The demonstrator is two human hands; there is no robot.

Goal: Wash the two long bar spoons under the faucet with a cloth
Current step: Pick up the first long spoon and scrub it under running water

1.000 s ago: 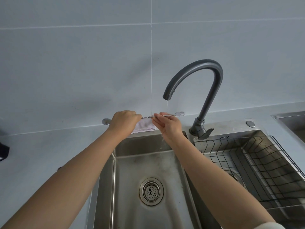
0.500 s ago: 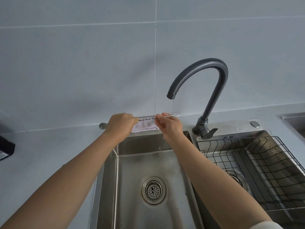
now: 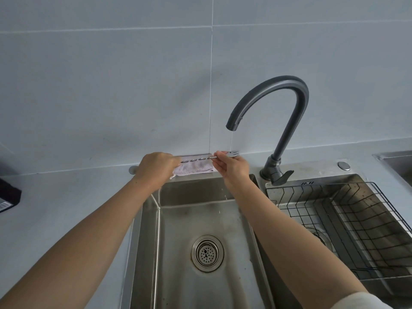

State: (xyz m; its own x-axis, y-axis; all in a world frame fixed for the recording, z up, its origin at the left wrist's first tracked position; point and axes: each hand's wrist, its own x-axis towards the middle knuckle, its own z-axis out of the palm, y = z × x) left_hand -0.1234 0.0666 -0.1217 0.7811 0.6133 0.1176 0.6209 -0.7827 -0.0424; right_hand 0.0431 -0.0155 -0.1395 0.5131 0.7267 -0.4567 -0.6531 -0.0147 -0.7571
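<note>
The bar spoon [image 3: 200, 161] is lying level just below the faucet [image 3: 287, 112] spout, its forked tip sitting in the thin water stream, while the right hand [image 3: 231, 167] is pinching the twisted shaft, grip closed on it, just left of the stream. Further left of the faucet the left hand [image 3: 157, 167] is clutching the pale cloth [image 3: 194, 170] round the shaft, above the back rim of the sink [image 3: 200, 190]; a wire rack [image 3: 356, 219] is sitting right of the faucet
</note>
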